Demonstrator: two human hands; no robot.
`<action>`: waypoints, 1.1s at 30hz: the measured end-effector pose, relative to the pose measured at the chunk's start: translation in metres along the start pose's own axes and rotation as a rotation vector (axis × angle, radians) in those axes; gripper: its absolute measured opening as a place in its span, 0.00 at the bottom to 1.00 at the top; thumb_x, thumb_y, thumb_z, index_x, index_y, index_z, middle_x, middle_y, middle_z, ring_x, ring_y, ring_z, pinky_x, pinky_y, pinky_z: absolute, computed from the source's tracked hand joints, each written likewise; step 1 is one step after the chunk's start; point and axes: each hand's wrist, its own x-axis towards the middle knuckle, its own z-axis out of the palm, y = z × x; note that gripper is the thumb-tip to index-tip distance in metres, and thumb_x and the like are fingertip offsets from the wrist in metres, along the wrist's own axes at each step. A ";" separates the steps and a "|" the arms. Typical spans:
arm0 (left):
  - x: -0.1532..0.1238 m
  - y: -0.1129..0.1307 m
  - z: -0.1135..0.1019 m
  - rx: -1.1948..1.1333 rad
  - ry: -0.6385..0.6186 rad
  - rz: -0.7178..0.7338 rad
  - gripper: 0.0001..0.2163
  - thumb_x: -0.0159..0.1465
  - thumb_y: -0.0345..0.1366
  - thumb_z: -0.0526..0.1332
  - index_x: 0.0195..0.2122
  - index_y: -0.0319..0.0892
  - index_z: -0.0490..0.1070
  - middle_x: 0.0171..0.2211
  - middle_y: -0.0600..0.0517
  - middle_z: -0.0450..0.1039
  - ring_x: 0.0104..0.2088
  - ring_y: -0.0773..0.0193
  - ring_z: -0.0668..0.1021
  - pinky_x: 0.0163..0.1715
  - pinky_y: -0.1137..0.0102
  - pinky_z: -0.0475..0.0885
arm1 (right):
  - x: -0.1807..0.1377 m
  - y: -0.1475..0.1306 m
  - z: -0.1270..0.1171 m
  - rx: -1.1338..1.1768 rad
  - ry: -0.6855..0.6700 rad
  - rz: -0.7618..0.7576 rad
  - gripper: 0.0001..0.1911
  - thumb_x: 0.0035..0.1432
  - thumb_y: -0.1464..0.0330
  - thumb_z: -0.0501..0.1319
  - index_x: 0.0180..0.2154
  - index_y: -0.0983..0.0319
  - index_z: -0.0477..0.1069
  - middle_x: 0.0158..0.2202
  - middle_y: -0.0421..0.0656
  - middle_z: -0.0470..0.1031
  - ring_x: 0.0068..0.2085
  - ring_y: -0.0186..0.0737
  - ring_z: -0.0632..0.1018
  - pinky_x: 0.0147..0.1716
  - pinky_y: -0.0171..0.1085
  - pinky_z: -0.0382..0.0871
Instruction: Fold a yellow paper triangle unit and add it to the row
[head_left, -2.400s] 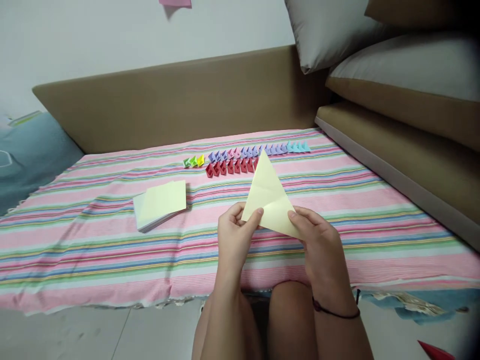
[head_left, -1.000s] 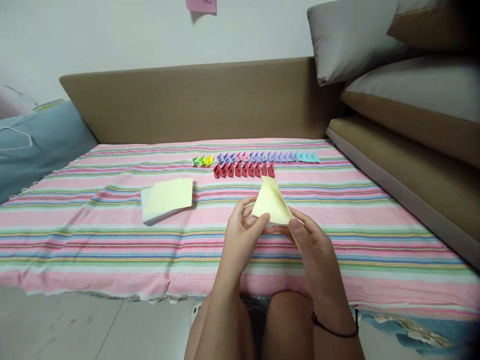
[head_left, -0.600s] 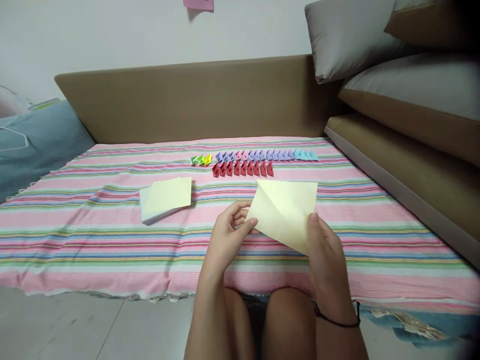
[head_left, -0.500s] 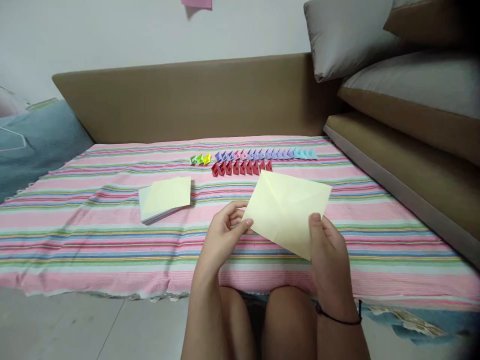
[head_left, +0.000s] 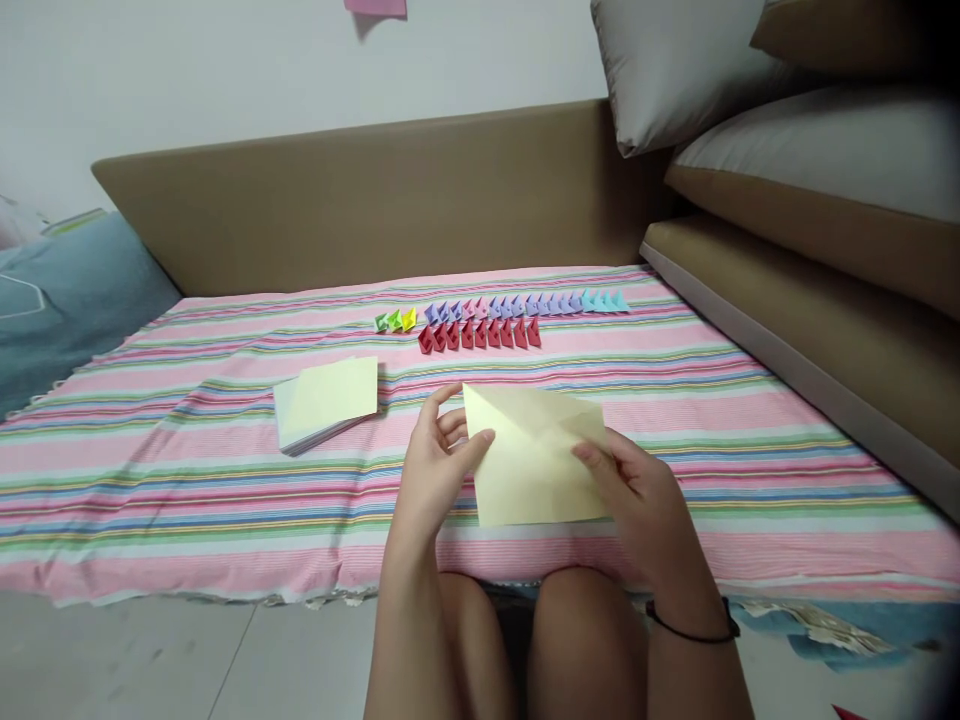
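1. The right hand [head_left: 649,490] is closed on the right side of a pale yellow sheet [head_left: 532,470], its thumb lying flat across the front face and its fingers bent behind, mostly hidden by the paper.
2. The left hand [head_left: 442,460] is half open at the sheet's left edge. Its thumb tip rests on the front face, the index finger reaches up to the top left corner, and the other fingers curl loosely, their tips at or behind the edge. Whether it grips the paper or only touches it, I cannot tell.
3. The sheet is held between the two hands, in front of the knees [head_left: 585,625] and over the near part of a striped cloth [head_left: 187,510]. A crease slants down from its top left corner, and the surface bends slightly.
4. A dark band [head_left: 694,637] circles the right wrist.
5. Left of the left hand, well apart from it, a stack of paper [head_left: 330,400] lies on the cloth, with pale yellow on top.
6. Beyond the sheet stand a row of red folded pieces [head_left: 481,334], a row of violet, pink and light blue pieces [head_left: 555,304] just behind, and green and yellow pieces [head_left: 395,320] to the left.
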 end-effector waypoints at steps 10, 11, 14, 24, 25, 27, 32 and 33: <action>-0.004 0.005 -0.008 0.125 -0.235 0.011 0.14 0.54 0.31 0.68 0.43 0.44 0.77 0.41 0.49 0.72 0.36 0.67 0.74 0.32 0.74 0.72 | 0.004 0.011 -0.007 0.287 0.271 0.184 0.22 0.45 0.60 0.70 0.43 0.56 0.72 0.52 0.48 0.74 0.24 0.34 0.77 0.19 0.32 0.67; -0.003 0.004 -0.008 0.160 -0.196 0.009 0.11 0.54 0.32 0.68 0.40 0.43 0.78 0.37 0.50 0.73 0.33 0.69 0.73 0.30 0.76 0.71 | 0.003 0.011 -0.009 0.284 0.271 0.171 0.17 0.46 0.60 0.70 0.39 0.58 0.75 0.54 0.48 0.73 0.25 0.34 0.77 0.19 0.32 0.67; -0.001 0.001 -0.008 0.187 -0.037 0.024 0.08 0.53 0.36 0.69 0.35 0.42 0.80 0.30 0.52 0.74 0.29 0.72 0.72 0.28 0.77 0.69 | 0.001 0.011 -0.014 0.343 0.172 0.121 0.12 0.45 0.62 0.71 0.33 0.58 0.78 0.59 0.47 0.68 0.37 0.42 0.80 0.25 0.33 0.73; 0.001 0.003 -0.011 0.141 0.143 0.154 0.15 0.47 0.35 0.72 0.37 0.43 0.79 0.31 0.52 0.77 0.29 0.66 0.76 0.26 0.74 0.71 | 0.000 0.012 -0.012 0.340 0.164 0.035 0.10 0.46 0.66 0.70 0.35 0.54 0.80 0.43 0.43 0.79 0.42 0.42 0.79 0.35 0.36 0.77; 0.001 0.003 -0.011 0.173 0.149 0.171 0.14 0.47 0.34 0.72 0.36 0.43 0.79 0.31 0.51 0.78 0.29 0.66 0.76 0.25 0.75 0.71 | -0.001 0.013 -0.012 0.326 0.176 0.068 0.11 0.46 0.65 0.71 0.36 0.54 0.80 0.39 0.42 0.80 0.38 0.40 0.79 0.32 0.36 0.76; 0.002 0.003 -0.010 0.212 0.158 0.174 0.13 0.48 0.35 0.72 0.36 0.43 0.80 0.29 0.52 0.78 0.28 0.66 0.76 0.25 0.75 0.71 | -0.002 0.015 -0.014 0.319 0.149 0.123 0.15 0.43 0.65 0.72 0.38 0.55 0.80 0.32 0.41 0.80 0.31 0.38 0.78 0.29 0.36 0.76; 0.001 0.002 -0.010 0.193 0.172 0.110 0.15 0.47 0.36 0.72 0.38 0.41 0.80 0.23 0.53 0.77 0.25 0.66 0.75 0.27 0.73 0.72 | -0.002 0.016 -0.015 0.269 0.087 0.109 0.20 0.43 0.63 0.72 0.41 0.58 0.79 0.31 0.43 0.80 0.29 0.40 0.77 0.26 0.38 0.75; 0.001 0.002 -0.010 0.200 0.179 0.109 0.15 0.47 0.35 0.73 0.37 0.42 0.80 0.22 0.54 0.76 0.24 0.67 0.75 0.26 0.73 0.72 | -0.002 0.016 -0.014 0.246 0.122 0.096 0.19 0.44 0.63 0.72 0.41 0.58 0.79 0.31 0.43 0.80 0.29 0.39 0.77 0.26 0.38 0.74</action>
